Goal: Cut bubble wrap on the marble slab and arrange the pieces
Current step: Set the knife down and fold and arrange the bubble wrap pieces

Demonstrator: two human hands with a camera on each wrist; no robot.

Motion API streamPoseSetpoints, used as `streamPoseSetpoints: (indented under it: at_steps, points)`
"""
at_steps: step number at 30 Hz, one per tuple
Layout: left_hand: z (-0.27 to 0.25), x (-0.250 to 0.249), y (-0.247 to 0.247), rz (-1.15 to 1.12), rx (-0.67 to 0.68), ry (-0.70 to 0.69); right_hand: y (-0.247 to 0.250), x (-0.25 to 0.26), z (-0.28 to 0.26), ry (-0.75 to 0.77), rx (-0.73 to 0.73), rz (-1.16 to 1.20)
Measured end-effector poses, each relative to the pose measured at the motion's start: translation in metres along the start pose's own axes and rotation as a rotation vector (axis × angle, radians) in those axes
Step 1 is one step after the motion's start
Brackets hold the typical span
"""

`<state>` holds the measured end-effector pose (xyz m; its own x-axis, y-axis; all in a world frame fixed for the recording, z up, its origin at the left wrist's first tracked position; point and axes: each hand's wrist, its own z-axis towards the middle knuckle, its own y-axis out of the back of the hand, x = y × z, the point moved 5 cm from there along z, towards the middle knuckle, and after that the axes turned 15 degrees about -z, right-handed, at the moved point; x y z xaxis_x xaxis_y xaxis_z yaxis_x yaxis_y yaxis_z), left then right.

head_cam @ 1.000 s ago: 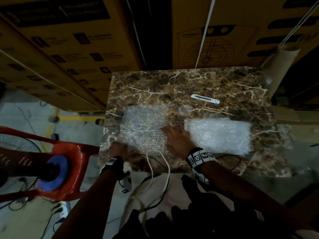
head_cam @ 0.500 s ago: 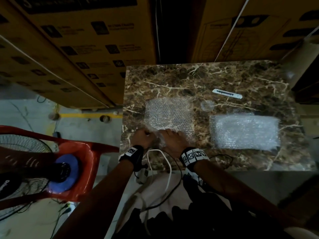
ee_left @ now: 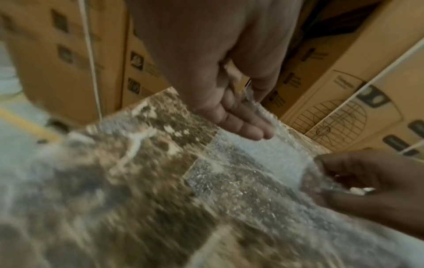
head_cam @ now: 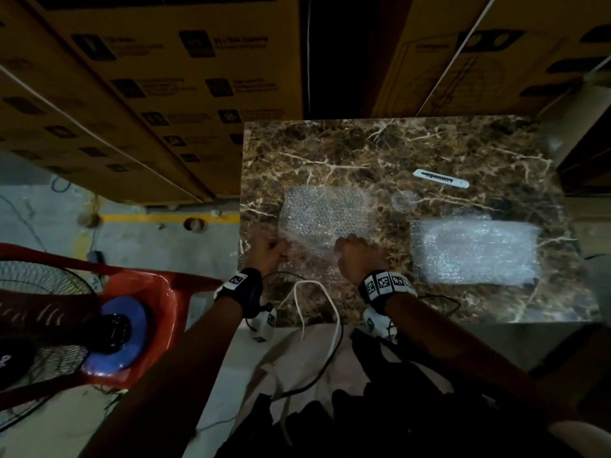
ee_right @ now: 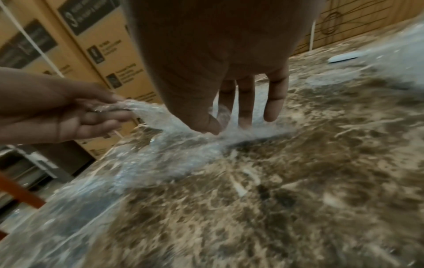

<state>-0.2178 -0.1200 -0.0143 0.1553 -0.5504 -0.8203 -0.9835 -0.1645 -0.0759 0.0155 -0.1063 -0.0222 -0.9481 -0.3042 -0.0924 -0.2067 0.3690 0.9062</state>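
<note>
Holding the near edge of the loose bubble wrap sheet (head_cam: 325, 214) with both hands: my left hand (head_cam: 266, 251) pinches its near-left corner, lifted off the stone, and my right hand (head_cam: 357, 256) pinches the near-right part between thumb and forefinger, remaining fingers extended. Sheet lies directly ahead of both hands on the marble slab (head_cam: 396, 143), left half, extending away from me; neither hand is clearer nearer. Folded stack of bubble wrap pieces (head_cam: 474, 254) sits well apart to the right, long axis left-right, nearer the right hand. My judgement: the sheet travels rightward toward it. White cutter (head_cam: 440, 178) lies beyond the stack, untouched. Cardboard cartons (head_cam: 148, 77) carry printed panels; writing too blurred to read. No brand legible.
</note>
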Motion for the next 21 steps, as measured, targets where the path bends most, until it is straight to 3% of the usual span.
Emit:
streamPoseSetpoints:
  at_steps: [3,8,11,15,18,21]
  points:
    - [0.000,-0.016,0.008,0.109,0.100,-0.143,0.003,-0.013,0.000,-0.028,-0.042,0.107]
    - [0.010,-0.023,0.023,0.195,0.200,-0.106,-0.004,-0.027,0.004,-0.054,-0.073,0.298]
    - [0.014,-0.026,0.033,0.153,0.174,-0.116,-0.020,-0.038,0.006,-0.041,-0.008,0.218]
    - [0.016,-0.030,0.035,0.184,0.174,-0.141,-0.028,-0.044,0.002,0.020,-0.024,0.366]
    - [0.019,-0.030,0.023,0.157,0.262,-0.064,-0.026,-0.037,-0.001,0.083,-0.008,0.523]
    - [0.021,-0.033,0.011,0.042,0.271,-0.005,-0.010,-0.017,-0.005,0.151,-0.023,0.491]
